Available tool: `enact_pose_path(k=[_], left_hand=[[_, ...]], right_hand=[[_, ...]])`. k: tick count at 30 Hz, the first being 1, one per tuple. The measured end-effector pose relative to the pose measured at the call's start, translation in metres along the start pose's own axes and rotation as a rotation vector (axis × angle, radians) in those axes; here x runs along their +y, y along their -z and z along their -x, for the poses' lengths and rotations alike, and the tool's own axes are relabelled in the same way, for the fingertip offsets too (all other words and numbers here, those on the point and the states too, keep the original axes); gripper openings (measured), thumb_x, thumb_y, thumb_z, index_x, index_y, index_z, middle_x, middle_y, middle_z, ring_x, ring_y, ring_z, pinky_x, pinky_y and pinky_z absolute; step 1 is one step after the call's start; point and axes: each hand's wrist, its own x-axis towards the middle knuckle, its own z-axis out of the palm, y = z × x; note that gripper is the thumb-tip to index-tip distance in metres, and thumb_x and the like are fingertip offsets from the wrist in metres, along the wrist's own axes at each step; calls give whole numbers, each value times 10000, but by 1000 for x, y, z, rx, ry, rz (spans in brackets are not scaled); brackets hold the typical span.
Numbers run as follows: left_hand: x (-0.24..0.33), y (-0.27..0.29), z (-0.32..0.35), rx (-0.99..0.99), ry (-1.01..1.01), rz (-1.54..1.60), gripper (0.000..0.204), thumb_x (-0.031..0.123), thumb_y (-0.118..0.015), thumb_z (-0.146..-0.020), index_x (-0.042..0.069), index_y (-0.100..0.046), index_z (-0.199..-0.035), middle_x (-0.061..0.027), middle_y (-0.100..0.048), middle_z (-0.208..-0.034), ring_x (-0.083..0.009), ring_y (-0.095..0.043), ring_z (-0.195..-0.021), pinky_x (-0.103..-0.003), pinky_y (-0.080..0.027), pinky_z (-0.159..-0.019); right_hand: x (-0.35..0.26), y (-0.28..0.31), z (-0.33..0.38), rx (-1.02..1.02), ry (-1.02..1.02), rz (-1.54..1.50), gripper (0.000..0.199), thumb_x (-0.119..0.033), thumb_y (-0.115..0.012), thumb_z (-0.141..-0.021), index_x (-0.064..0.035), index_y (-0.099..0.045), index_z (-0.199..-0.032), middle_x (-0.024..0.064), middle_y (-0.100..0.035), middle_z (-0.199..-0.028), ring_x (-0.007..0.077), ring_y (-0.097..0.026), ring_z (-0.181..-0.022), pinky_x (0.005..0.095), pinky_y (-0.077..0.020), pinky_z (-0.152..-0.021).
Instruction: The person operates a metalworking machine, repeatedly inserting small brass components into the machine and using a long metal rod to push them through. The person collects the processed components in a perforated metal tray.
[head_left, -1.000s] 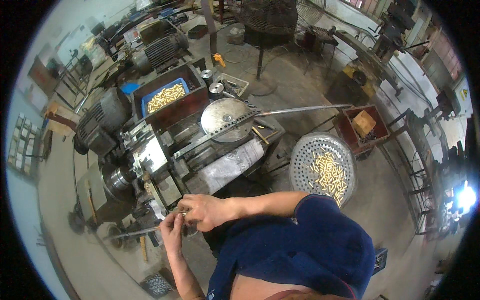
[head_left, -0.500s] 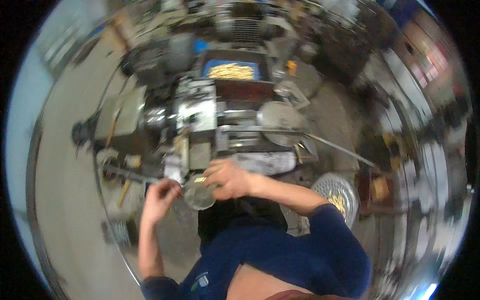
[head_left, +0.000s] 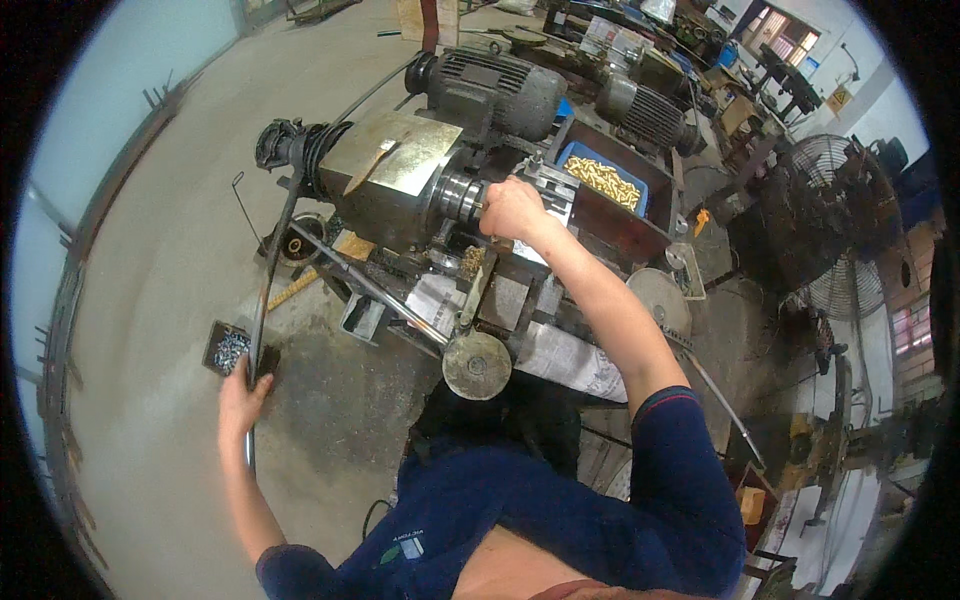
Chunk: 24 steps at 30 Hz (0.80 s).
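My left hand (head_left: 240, 400) is closed round the lower part of a long metal lever (head_left: 267, 300), which runs up to the machine's left end. My right hand (head_left: 512, 212) is at the front of the lathe spindle (head_left: 460, 195). Its fingers are bent together there; whatever they hold is hidden. Below the machine, near my body, a round grey disc (head_left: 477, 366) sits beside a second metal bar (head_left: 370, 285). A brush (head_left: 370, 166) lies on top of the headstock (head_left: 390, 150).
Behind the spindle, a blue tray (head_left: 643, 207) holds many small brass pieces. A small bin of metal bits (head_left: 228, 347) stands by my left hand. An electric motor (head_left: 500, 90) is at the back, a large fan (head_left: 825, 220) at the right. Another rod (head_left: 725, 405) slants at the right.
Both hands have left the round disc, where a small brass piece was lying. My left hand has gone down-left onto the lever, my right up to the spindle. The view has turned.
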Motion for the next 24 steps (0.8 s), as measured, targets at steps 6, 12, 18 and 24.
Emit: enact_pose_path(k=[6,12,18,24], left_hand=[[13,-5,-9,-181,374,18,496,168,-656,-735,-79,-473,-1124,-272,-581,-899,-391,-573,-858,-399,-453,-724],[-1,-18,-16,-78,292,-119,427,183,-633,-738,-31,-521,-1090,-259,-590,-842,-404,-572,-825,-432,-461,-716],[-108,-7,-59,-44,228,-596,155,127,-580,-695,38,-549,-818,-177,-604,-740,-332,-606,-738,-430,-475,-656],[-203,20,-124,91,-4,-780,108,109,-568,-673,61,-553,-769,-137,-595,-690,-311,-606,-716,-439,-469,-643]], right_hand=[[-2,-1,-1,-144,-42,-325,296,-176,-584,-558,-98,-689,-823,166,-641,-852,300,-611,-844,335,-489,-758],[-7,-6,-11,-183,-66,-262,283,-180,-586,-551,-34,-670,-778,215,-622,-816,341,-610,-792,365,-491,-730],[-13,-4,-6,-125,-59,-232,236,-193,-572,-501,-17,-653,-635,227,-594,-667,360,-601,-688,382,-493,-681],[-15,-8,-7,-67,-82,-217,208,-188,-553,-499,-54,-659,-617,201,-606,-671,350,-603,-676,383,-496,-653]])
